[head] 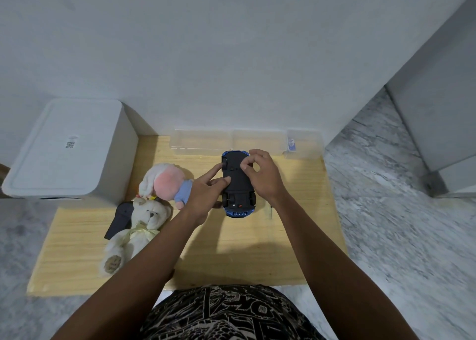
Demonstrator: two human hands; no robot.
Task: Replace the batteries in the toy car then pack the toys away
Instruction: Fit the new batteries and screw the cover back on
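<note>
- White bin (69, 149) stands at the table's (231, 249) left rear corner.
- Bear (136, 226) and pink doll (167, 182) lie left of centre.
- Left hand (206, 195) grips the car's (237, 182) left side.
- Car lies belly-up at table centre.
- Right hand (260, 175) pinches at the underside; whether it holds anything is unclear.
- Clear boxes (229, 141) line the back edge.

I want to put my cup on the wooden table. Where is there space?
The widest bare patch is the right part of the table, past the right hand. The near edge between the arms is bare too. It's crowded on the left: the teddy bear, the pink doll and the toy car.
</note>
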